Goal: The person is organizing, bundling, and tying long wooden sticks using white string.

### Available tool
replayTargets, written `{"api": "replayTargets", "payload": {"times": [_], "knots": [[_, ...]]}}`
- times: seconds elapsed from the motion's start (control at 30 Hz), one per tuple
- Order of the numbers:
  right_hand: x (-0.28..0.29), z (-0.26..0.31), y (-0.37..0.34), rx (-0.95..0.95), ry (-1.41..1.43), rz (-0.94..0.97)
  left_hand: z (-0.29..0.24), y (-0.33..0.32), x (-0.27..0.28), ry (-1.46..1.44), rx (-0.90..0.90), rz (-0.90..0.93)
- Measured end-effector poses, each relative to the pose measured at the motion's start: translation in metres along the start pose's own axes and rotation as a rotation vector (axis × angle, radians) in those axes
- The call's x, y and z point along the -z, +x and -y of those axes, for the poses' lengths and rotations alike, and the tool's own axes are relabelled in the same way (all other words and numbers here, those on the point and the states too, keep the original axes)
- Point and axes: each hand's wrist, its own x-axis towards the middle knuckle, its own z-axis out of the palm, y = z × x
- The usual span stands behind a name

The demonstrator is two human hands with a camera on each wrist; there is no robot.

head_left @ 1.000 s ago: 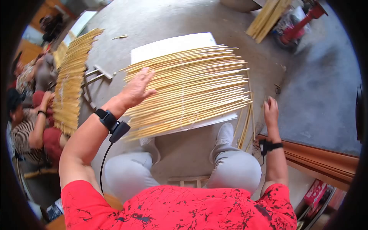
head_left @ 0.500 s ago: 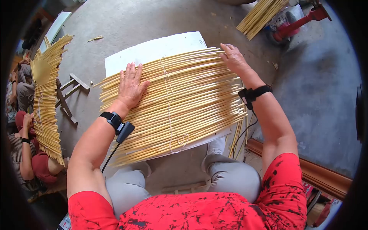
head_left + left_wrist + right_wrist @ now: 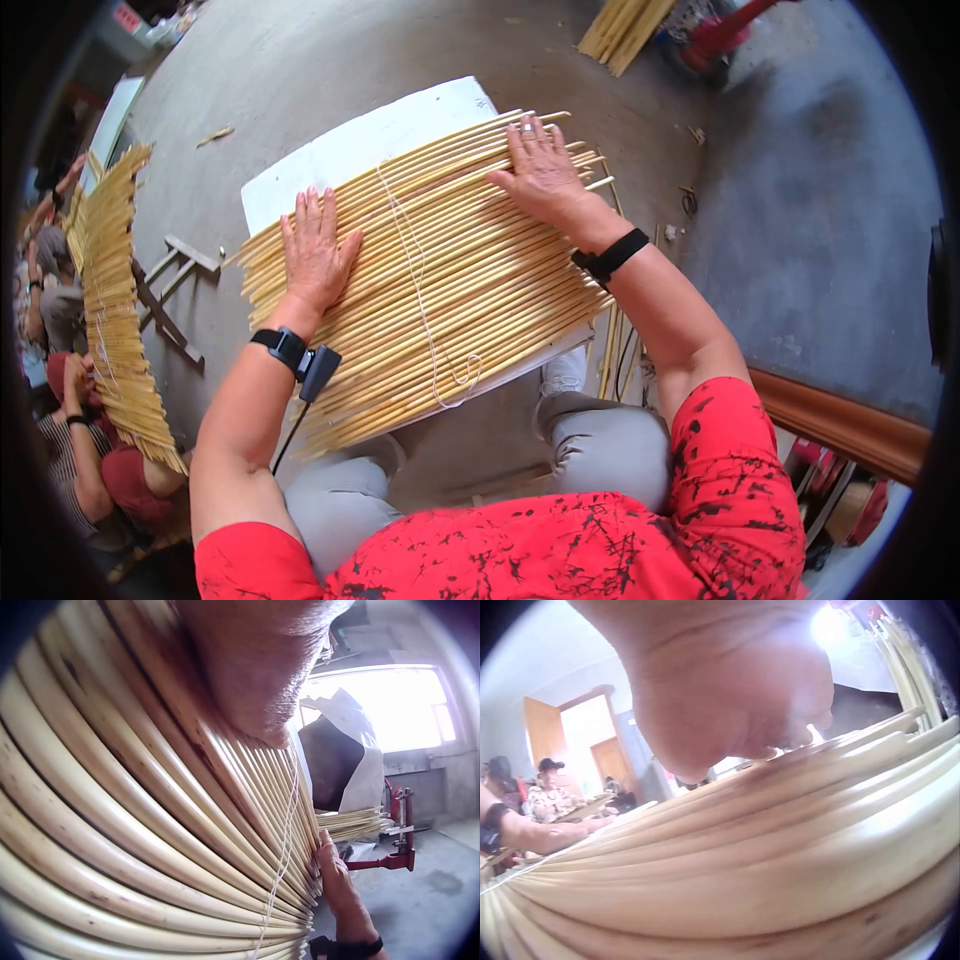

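A mat of pale yellow stalks (image 3: 460, 260), laid side by side, lies over a white board (image 3: 350, 140). White string (image 3: 415, 285) crosses the stalks near their middle and ends in a loose loop by the near edge. My left hand (image 3: 318, 255) rests flat on the upper left of the mat with fingers extended. On the upper right, my right hand (image 3: 548, 175) lies palm down with straight fingers on the stalks. The left wrist view shows the stalks (image 3: 150, 795) close up, with the right hand (image 3: 341, 889) at their far ends.
Loose stalks (image 3: 610, 350) lie to the right of the board. Another stalk mat (image 3: 115, 300) stands at the left beside seated people, near a wooden stand (image 3: 180, 270). At the back are a stalk bundle (image 3: 625, 30) and a red metal tool (image 3: 725, 30). A brown ledge (image 3: 840, 420) runs at right.
My right hand has come from beside the mat onto its upper right part. The left hand has settled flat on the stalks. The head view has shifted, and the mat appears more tilted.
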Motion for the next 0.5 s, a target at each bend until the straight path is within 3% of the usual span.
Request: {"api": "replayTargets", "payload": {"times": [0.03, 0.1, 0.5], "knots": [[0.003, 0.011, -0.005, -0.024, 0.005, -0.007, 0.001, 0.002, 0.000, 0.005, -0.025, -0.002], [0.003, 0.033, -0.017, 0.150, 0.064, -0.114, 0.001, 0.001, -0.002, 0.016, -0.010, 0.022], [-0.016, 0.041, -0.014, 0.079, 0.173, 0.003, 0.001, 0.002, -0.006, 0.033, -0.035, -0.003]]}}
